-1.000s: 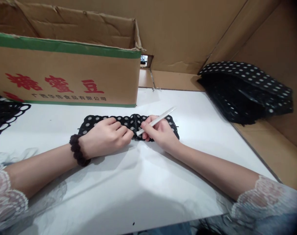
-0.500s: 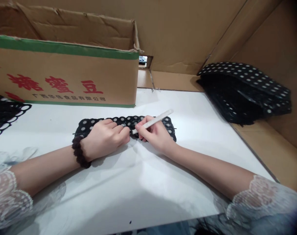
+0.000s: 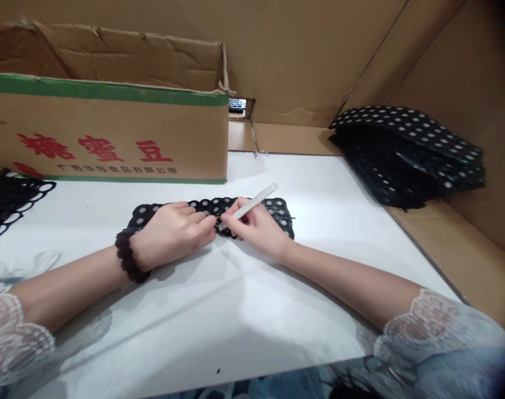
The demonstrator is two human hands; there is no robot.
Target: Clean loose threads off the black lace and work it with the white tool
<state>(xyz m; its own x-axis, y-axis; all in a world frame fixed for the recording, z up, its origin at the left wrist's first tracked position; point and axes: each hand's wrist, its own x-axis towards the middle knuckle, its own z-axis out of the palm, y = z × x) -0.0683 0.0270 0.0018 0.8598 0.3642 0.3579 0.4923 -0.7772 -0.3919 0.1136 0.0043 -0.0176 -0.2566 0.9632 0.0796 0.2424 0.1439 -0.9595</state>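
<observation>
A black strip with rows of pale round dots (image 3: 276, 210) lies across the white table. My right hand (image 3: 252, 224) is closed round a white pen-like tool (image 3: 257, 200), whose tip points down and left at the strip's near edge. Beside it, my left hand (image 3: 177, 227) rests on the left half of the strip with its fingers curled in. Its fingertips are hidden, so what they pinch cannot be made out. A dark fluffy band (image 3: 131, 256) circles the left wrist.
An open cardboard box (image 3: 123, 133) with red characters stands at the back left. Black ringed lace-like pieces (image 3: 15, 202) lie at the left edge. A pile of black dotted pieces (image 3: 410, 152) leans by the cardboard wall (image 3: 302, 61) on the right.
The whole view has shifted slightly. Both hands stay at the strip in nearly the same pose, with the white tool still in my right hand.
</observation>
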